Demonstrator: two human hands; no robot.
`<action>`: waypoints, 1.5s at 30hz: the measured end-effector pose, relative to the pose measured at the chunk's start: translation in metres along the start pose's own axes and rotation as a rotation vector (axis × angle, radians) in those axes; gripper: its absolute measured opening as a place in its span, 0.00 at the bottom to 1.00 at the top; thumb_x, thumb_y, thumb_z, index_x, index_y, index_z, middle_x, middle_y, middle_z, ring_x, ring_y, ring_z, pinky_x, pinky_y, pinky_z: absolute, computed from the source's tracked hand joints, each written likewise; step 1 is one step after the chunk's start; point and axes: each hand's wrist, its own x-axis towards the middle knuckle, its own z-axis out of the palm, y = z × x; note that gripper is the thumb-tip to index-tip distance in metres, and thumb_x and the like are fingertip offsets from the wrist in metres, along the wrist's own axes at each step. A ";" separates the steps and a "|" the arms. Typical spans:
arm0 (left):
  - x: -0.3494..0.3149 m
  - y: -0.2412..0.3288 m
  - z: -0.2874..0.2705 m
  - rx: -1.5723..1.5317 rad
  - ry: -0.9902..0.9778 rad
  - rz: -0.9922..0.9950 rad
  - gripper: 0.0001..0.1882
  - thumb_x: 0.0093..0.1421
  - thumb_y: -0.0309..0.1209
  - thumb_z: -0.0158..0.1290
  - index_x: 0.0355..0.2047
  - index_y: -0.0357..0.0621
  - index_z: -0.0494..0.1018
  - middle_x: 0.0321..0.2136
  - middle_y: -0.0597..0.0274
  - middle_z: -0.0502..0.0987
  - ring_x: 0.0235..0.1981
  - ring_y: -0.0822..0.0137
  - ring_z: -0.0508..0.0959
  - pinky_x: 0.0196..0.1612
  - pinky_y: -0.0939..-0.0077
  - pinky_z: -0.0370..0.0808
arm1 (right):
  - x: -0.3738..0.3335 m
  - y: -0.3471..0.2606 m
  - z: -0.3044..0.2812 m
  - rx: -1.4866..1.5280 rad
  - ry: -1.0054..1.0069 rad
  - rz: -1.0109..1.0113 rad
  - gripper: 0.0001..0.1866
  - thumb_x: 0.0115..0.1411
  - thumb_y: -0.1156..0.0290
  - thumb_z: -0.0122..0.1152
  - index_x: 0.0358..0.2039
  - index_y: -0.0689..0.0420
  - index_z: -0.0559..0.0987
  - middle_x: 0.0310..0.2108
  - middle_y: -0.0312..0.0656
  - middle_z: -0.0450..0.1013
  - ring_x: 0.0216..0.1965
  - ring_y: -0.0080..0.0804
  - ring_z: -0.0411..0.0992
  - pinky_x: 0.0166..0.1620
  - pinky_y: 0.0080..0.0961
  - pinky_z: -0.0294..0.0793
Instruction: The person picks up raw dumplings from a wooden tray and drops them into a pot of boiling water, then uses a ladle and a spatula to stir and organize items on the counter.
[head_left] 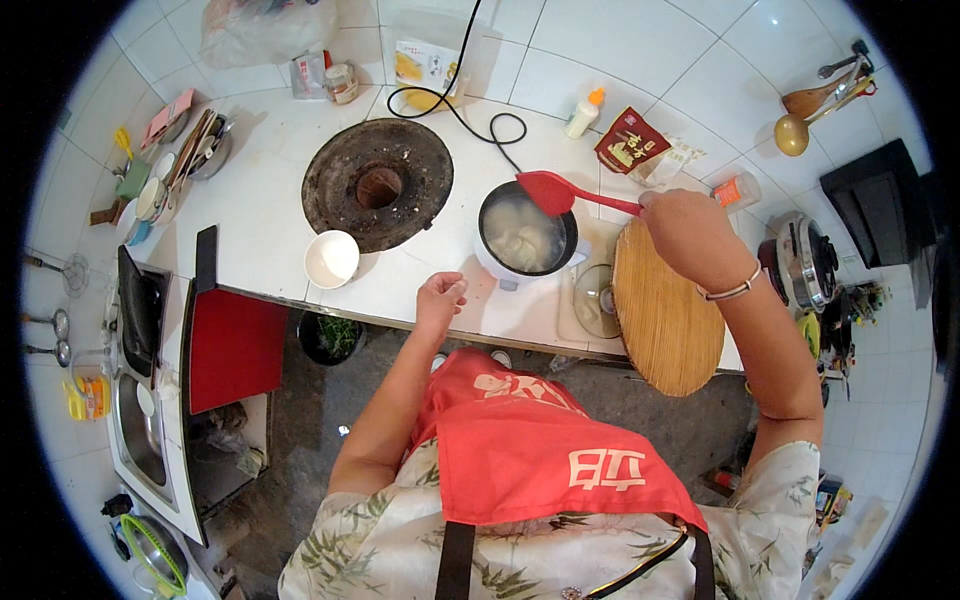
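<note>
My right hand (693,238) is closed round the handle of a red spatula (548,193). The spatula's broad head hangs over the far right rim of a small electric pot (487,258), white outside and dark inside. Pale dumplings (522,240) sit in cloudy, steaming liquid in the pot. Near the counter's front edge, left of the pot, my left hand (441,300) is loosely curled with no object visible in it. A white bowl (331,260), seemingly without contents, stands to the left of that hand.
Left of the pot is a dark round stove opening (378,185). A glass lid (597,300) and a round wooden board (668,310) lie to the right, the board overhanging the edge. Behind stand a squeeze bottle (584,114), a red packet (633,141) and a black cable (470,103).
</note>
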 end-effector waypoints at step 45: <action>-0.018 -0.007 0.026 0.066 0.164 -0.029 0.12 0.54 0.31 0.53 0.38 0.40 0.70 0.26 0.66 0.74 0.23 0.76 0.73 0.24 0.83 0.69 | 0.023 0.087 0.137 0.382 0.352 -0.290 0.11 0.54 0.70 0.51 0.38 0.55 0.74 0.24 0.44 0.66 0.26 0.42 0.68 0.28 0.34 0.68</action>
